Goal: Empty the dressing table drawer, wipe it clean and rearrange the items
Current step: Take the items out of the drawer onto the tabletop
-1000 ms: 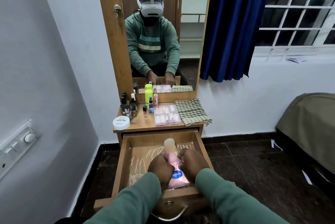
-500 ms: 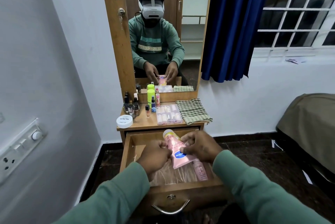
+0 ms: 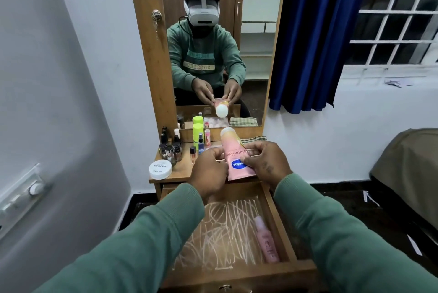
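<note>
The left hand point(image 3: 208, 170) has its fingers curled and pinches the left edge of a pink Vaseline lotion tube point(image 3: 237, 158). The right hand point(image 3: 266, 162) pinches the tube's right side between thumb and fingers. Held by both hands, the tube hangs in the air over the front edge of the dressing table top point(image 3: 179, 175) and the back of the open drawer point(image 3: 282, 226). Its pale cap points away toward the mirror point(image 3: 256, 32) and its flat crimped end points toward the person.

In the drawer, a small pink bottle point(image 3: 266, 239) lies along the right wall near the front. Pale scribbles cover the drawer floor.

At the far left a white switch plate point(image 3: 21, 194) sits on the wall. On the table top, from the left:
- a white round jar point(image 3: 160, 169) stands near the front edge;
- a cluster of dark nail polish bottles point(image 3: 169, 148) stands behind it;
- a neon green bottle point(image 3: 198, 130) stands against the mirror base;
- a small blue spray bottle point(image 3: 201, 144) and a slim pink tube point(image 3: 207, 138) stand just beside it;
- a corner of a green checked cloth point(image 3: 258, 138) shows beyond the right hand.

The mirror reflects the person in a green sweatshirt, holding the tube cap-first. Right of the mirror hang a blue curtain point(image 3: 308, 32) and a barred window point(image 3: 398, 20).
</note>
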`<state>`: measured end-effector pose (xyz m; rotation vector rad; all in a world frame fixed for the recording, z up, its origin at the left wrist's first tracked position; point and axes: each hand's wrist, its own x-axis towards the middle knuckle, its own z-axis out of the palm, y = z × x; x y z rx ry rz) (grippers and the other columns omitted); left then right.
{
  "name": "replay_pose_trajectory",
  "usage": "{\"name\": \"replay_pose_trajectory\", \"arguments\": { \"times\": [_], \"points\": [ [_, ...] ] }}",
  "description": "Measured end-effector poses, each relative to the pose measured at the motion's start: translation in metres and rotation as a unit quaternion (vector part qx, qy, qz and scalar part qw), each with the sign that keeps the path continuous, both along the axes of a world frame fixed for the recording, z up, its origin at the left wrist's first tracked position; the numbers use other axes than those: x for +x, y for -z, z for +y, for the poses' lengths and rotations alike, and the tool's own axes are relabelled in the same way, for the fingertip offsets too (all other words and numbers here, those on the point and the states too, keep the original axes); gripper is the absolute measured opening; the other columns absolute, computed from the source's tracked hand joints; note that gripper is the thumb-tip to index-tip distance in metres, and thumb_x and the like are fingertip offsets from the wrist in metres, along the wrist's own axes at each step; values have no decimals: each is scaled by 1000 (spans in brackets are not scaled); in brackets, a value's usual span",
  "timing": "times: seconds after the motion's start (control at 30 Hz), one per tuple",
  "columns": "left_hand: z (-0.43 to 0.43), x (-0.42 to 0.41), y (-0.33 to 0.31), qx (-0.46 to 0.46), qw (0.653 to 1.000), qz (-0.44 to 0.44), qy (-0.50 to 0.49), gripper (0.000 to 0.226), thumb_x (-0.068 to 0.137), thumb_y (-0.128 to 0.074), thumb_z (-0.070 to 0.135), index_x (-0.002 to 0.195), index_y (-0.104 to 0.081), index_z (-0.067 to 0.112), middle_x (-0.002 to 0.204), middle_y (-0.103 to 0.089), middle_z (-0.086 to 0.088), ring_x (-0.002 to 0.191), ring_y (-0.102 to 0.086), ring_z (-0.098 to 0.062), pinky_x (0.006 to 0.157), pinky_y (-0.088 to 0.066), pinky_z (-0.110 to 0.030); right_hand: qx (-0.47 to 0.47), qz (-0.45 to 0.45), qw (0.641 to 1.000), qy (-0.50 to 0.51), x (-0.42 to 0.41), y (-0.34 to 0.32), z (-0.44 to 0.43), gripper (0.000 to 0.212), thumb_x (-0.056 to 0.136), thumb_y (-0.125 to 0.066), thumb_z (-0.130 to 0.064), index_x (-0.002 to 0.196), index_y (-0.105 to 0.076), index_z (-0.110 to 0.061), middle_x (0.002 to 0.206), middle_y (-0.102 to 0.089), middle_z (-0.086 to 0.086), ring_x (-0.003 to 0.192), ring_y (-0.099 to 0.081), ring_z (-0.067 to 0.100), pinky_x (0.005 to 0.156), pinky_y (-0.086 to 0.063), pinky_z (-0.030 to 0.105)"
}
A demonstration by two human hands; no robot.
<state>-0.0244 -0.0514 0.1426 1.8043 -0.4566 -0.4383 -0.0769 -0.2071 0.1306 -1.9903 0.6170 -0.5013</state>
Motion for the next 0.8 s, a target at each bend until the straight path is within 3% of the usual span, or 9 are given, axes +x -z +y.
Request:
{"name": "replay_pose_trajectory", "arguments": {
  "times": [0.27, 0.43, 0.6, 0.7, 0.8],
  "points": [
    [-38, 44, 25, 83, 993, -85, 1, 50, 101, -57, 1, 149, -55, 14, 140, -65, -4, 116, -65, -19, 95, -59, -33, -30, 6, 999, 40, 55, 26, -22, 35, 86, -82, -15, 120, -73, -15, 105, -77, 2, 86, -72, 13, 80, -63, 40],
    [-47, 49, 41, 153, 976, -154, -15, 45, 102, -57, 9, 147, -58, 13, 140, -65, -6, 121, -62, -22, 101, -57, -40, -61, 17, 996, 59, 63, 47, -27, 35, 84, -82, -19, 119, -74, -15, 100, -77, -2, 86, -71, 13, 84, -60, 38],
    [-48, 41, 43, 170, 959, -221, -45, 47, 103, -60, 12, 149, -54, 12, 144, -59, -6, 130, -55, -22, 107, -51, -37, -72, 4, 996, 60, 59, 46, -28, 41, 86, -80, -29, 125, -71, -18, 113, -75, 1, 95, -70, 15, 87, -60, 43],
    [-43, 32, 40, 161, 958, -230, -66, 50, 104, -61, 14, 153, -49, 14, 151, -52, -4, 138, -48, -19, 102, -49, -29, -90, -1, 994, 60, 48, 39, -26, 43, 91, -75, -31, 130, -67, -16, 125, -71, 3, 103, -67, 17, 86, -60, 41],
    [-33, 20, 39, 125, 958, -246, -76, 50, 103, -61, 12, 151, -50, 20, 150, -51, -1, 136, -48, -16, 90, -46, -21, -103, -24, 992, 68, 30, 32, -23, 36, 93, -74, -28, 126, -69, -18, 120, -71, 3, 102, -67, 17, 79, -61, 37]
  ]
}}
